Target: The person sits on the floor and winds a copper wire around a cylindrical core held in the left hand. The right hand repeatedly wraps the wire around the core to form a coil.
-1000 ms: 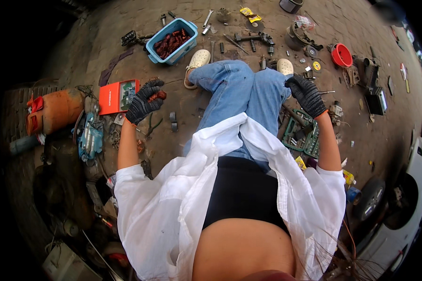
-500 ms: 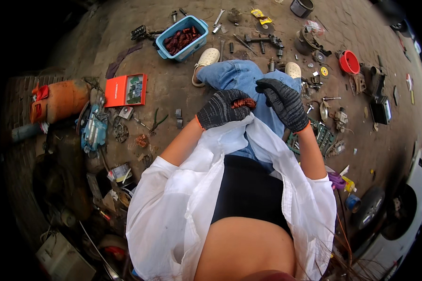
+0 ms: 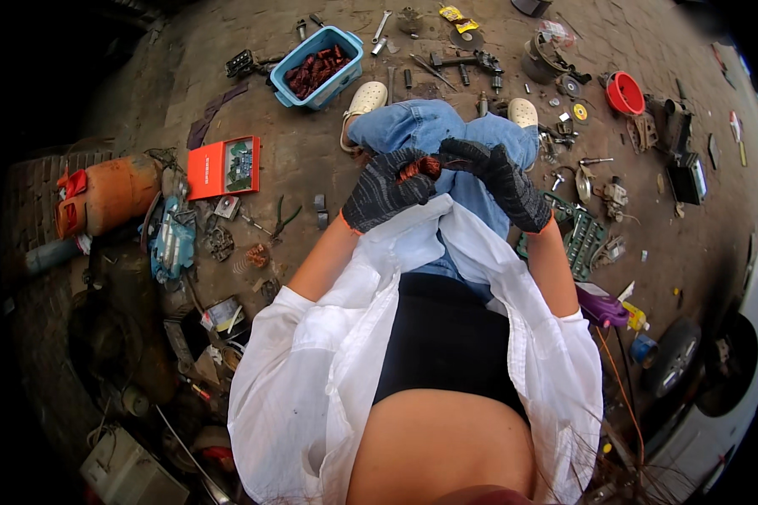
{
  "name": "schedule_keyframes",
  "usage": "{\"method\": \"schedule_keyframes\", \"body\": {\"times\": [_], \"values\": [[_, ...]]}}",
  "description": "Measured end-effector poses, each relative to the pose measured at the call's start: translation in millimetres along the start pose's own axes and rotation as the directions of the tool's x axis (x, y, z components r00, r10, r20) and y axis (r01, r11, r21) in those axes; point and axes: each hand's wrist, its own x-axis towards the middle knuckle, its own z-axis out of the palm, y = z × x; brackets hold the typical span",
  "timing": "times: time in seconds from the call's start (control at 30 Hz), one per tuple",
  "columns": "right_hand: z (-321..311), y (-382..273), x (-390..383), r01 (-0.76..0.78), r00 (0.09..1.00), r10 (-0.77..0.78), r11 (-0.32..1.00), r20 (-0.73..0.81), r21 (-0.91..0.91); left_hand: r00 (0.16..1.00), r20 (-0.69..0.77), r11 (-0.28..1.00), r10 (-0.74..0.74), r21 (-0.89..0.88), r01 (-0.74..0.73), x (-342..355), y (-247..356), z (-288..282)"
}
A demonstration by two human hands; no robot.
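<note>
Above my lap, my left hand point(image 3: 389, 187) in a dark grey knitted glove is closed round a small coil of reddish copper wire point(image 3: 421, 169). One end of the coil sticks out past the fingers. Right beside it, my right hand point(image 3: 499, 178), gloved the same way, has its thumb and fingers pinched together at what looks like a thin strand of that wire. The fingertips partly hide the strand. Beyond my knees stands a light blue plastic tub point(image 3: 338, 83) holding several dark copper coils point(image 3: 316, 71).
Around me on the brick ground lie a red box with a circuit board point(image 3: 208, 171), green-handled pliers point(image 3: 287, 217), a loose copper coil point(image 3: 257, 255) and a green socket tray point(image 3: 583, 244). An orange gas cylinder point(image 3: 120, 195) lies left; a red bowl point(image 3: 625, 91) sits far right.
My right hand has come down and in toward the coil, its fingers now pinched beside it. The left hand has turned slightly and still grips the coil. The whole view has shifted a little.
</note>
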Motion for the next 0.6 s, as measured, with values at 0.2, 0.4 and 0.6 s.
{"method": "schedule_keyframes", "body": {"times": [0.2, 0.4, 0.6], "values": [[3, -2, 6, 0.116, 0.948, -0.096, 0.992, -0.305, 0.047, 1.000, -0.016, 0.998, 0.013, 0.060, -0.012, -3, -1, 1], [0, -22, -8, 0.007, 0.930, -0.090, 0.973, -0.355, -0.229, 1.000, 0.004, 1.000, 0.000, -0.008, 0.000, -8, -26, -11], [16, -18, -17, -0.155, 0.946, 0.011, 0.894, -0.325, -0.420, 0.997, -0.021, 0.943, -0.069, -0.326, 0.059, -5, -14, -3]]}}
